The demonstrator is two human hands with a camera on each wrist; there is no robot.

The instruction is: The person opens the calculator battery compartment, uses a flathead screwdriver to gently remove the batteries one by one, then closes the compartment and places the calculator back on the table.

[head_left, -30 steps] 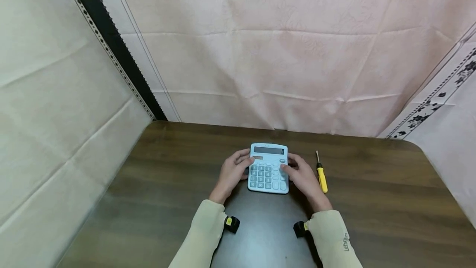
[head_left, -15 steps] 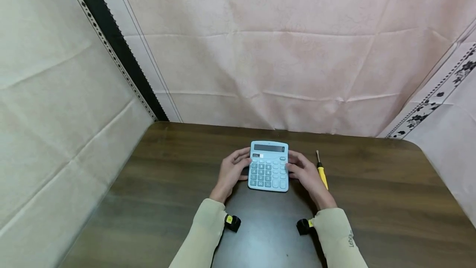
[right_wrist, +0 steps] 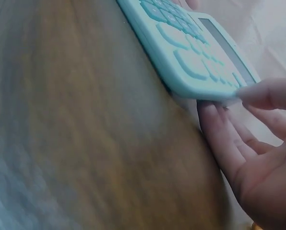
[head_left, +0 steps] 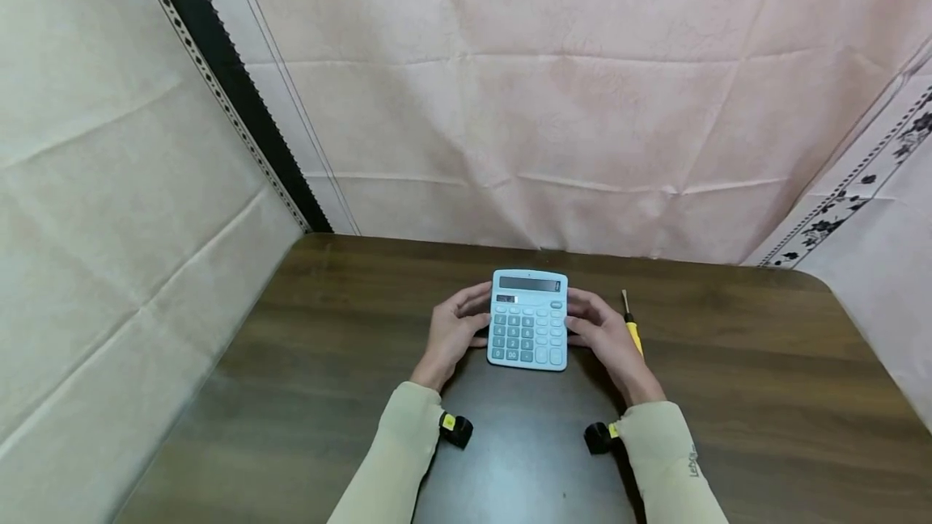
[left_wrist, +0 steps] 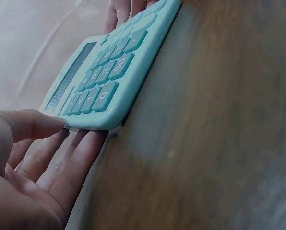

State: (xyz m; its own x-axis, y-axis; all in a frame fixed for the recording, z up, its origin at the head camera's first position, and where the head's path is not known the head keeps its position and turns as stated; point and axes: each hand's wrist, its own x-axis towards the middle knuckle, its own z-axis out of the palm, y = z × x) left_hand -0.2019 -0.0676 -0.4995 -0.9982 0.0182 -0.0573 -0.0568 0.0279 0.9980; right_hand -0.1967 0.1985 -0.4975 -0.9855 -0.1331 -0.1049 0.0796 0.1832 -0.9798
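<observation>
A light blue calculator with a display across its top faces up between my two hands. My left hand holds its left edge, the thumb at the side rim and the fingers reaching beneath, as the left wrist view shows. On the opposite edge my right hand grips in the same way; in the right wrist view the thumb lies at the rim and the fingers go under the calculator's body. The parts of the fingers under the calculator are hidden.
Right of my right hand lies a screwdriver with a yellow handle, partly covered by that hand. The brown wooden table meets a pale cloth hanging behind it. Another cloth hangs on the left.
The calculator has moved slightly away from me, both hands going with it. My right thumb has slid off the keys to the right edge. More of the screwdriver's handle is covered.
</observation>
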